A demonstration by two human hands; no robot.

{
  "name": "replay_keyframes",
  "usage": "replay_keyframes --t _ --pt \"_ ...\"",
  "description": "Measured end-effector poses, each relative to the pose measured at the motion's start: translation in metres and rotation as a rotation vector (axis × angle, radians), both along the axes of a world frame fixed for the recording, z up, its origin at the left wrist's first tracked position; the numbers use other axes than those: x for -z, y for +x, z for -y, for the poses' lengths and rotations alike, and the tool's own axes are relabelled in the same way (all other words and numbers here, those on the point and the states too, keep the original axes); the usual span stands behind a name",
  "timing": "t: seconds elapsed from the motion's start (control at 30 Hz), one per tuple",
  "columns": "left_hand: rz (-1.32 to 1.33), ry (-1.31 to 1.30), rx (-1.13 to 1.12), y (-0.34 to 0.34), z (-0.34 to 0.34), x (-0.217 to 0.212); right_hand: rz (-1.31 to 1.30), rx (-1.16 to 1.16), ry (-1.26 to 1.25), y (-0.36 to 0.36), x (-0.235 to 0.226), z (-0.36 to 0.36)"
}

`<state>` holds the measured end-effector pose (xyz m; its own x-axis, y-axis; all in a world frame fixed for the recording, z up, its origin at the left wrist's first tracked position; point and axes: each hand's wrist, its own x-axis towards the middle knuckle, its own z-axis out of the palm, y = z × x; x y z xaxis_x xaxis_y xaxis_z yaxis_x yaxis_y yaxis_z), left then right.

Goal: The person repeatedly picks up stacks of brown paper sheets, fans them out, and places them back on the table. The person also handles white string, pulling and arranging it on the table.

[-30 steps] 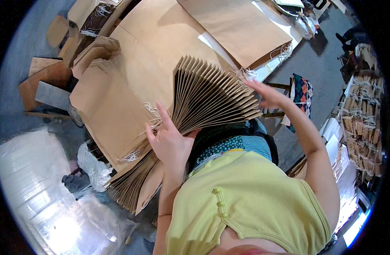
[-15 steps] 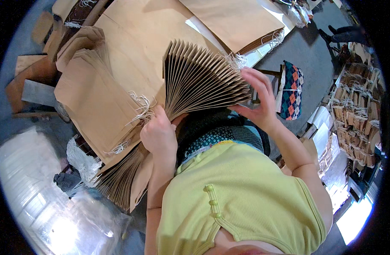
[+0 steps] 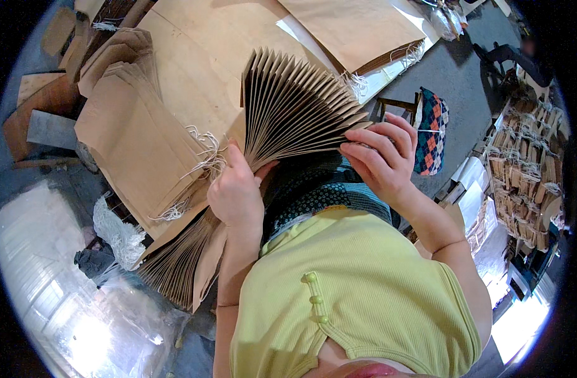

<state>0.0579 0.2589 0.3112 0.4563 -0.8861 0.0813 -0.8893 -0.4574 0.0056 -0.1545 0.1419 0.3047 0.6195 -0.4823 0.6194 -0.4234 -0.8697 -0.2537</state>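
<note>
A thick bundle of brown paper bags (image 3: 301,107) is fanned out in front of me, its upper edges spread and its middle pinched together. My left hand (image 3: 237,192) is closed around that narrow middle. Below it, the bundle's other end (image 3: 181,261) fans out toward the lower left. At the fan's right corner, my right hand (image 3: 383,154) has its bent fingers on the outermost bag edges; its thumb is hard to make out. Close by on the left lies a stack of flat brown bags (image 3: 134,142) with white string handles (image 3: 206,154).
Another stack of brown bags (image 3: 357,31) lies at the far right of the wooden table (image 3: 194,38). Beyond my right hand is a checkered cushion (image 3: 432,129). Tied brown bundles (image 3: 524,170) are piled at right, with a person (image 3: 521,60) behind. Clear plastic sheeting (image 3: 55,252) is at left.
My right hand has gone from spread fingers beside the fan to bent fingers on its right corner. My left hand keeps its hold in the same place.
</note>
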Motion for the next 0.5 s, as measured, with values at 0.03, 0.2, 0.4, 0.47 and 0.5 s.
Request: replay_keyframes --t 0.03,0.2,0.4,0.47,0.5 --pt "-0.033 0.025 -0.029 0.0 -0.001 0.0 -0.008 0.011 -0.006 0.001 0.0 0.0" --pt "-0.115 0.076 -0.117 -0.002 0.002 -0.002 -0.119 0.077 -0.01 0.013 -0.008 -0.004" --pt "-0.076 0.062 -0.091 0.002 -0.004 0.005 -0.078 0.047 -0.026 0.016 -0.004 -0.001" --pt "-0.074 0.014 -0.079 0.001 -0.003 0.004 -0.147 0.015 -0.004 0.017 -0.009 0.001" --pt "-0.073 -0.01 -0.072 0.0 -0.002 0.003 -0.181 0.0 0.008 0.017 -0.011 0.002"
